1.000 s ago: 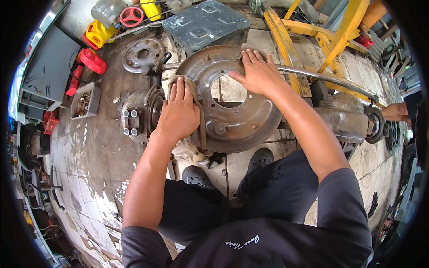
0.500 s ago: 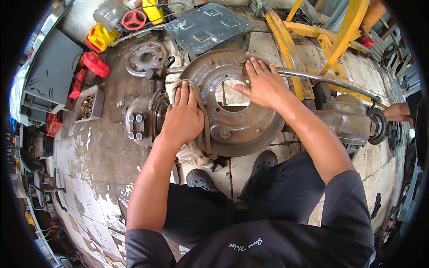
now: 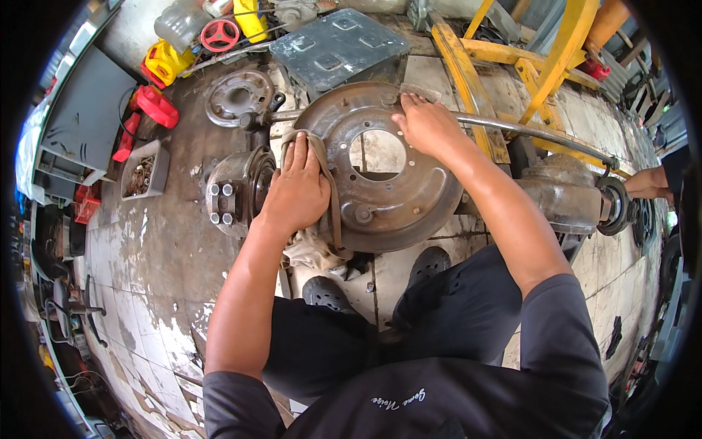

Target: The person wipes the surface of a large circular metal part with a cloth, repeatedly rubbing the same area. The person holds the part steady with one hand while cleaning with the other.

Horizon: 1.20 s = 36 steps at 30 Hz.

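A round, brown-stained brake backing plate [image 3: 431,208] with a large centre hole stands in front of me, above my shoes. My left hand [image 3: 296,192] presses a beige rag [image 3: 322,150] against its left rim, fingers stretched over the cloth and thumb hidden. At the upper right of the plate, my right hand [image 3: 430,130] bends its fingers over a brownish flat piece that looks like sandpaper [image 3: 422,92]. That piece lies at the plate's upper edge, partly covered by the fingertips.
Left of the plate sits a hub with bolts [image 3: 223,203]; a metal housing [image 3: 559,194] is at right. A long rod [image 3: 526,129] runs behind. Farther back are a dark metal box [image 3: 340,47] and a yellow frame [image 3: 468,80]. Another person's hand [image 3: 647,183] is at far right.
My right hand has drawn its fingers in from lying flat and shifted slightly, so more of the sandpaper shows. My left hand stays on the rag.
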Motion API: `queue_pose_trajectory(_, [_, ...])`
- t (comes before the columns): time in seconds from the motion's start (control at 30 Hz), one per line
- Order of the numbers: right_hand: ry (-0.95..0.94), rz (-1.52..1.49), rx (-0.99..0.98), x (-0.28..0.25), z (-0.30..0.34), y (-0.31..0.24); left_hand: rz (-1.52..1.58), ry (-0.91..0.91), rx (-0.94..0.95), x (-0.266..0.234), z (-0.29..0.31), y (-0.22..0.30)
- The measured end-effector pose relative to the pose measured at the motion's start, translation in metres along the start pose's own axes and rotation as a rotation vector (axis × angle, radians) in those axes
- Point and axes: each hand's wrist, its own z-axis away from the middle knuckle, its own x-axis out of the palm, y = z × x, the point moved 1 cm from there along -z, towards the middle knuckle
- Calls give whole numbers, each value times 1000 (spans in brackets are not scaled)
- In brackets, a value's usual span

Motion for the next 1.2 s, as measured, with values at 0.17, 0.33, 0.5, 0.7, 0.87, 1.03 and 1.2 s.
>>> queue_pose_trajectory(0.17, [56, -197, 105, -33, -1, 2, 2, 60, 8, 7, 0, -8])
queue_pose_trajectory(0.33, [31, -8, -42, -17, 19, 1, 7, 36, -4, 2, -1, -1])
queue_pose_trajectory(0.5, [-113, 5, 29, -9, 14, -9, -15, 5, -6, -1, 0, 1])
queue_pose_trajectory(0.7, [-140, 74, -5, -6, 20, -19, -8, 18, -1, 1, 2, 0])
queue_pose_trajectory(0.87, [-136, 77, 46, -3, 19, -26, 4, 21, 0, 0, 2, 0])
queue_pose_trajectory(1.03, [-107, 109, 62, -3, 19, -21, -12, 15, 10, 0, 1, 3])
queue_pose_trajectory(1.2, [-121, 110, 18, -5, 26, -32, 12, 22, 11, 1, 2, 0])
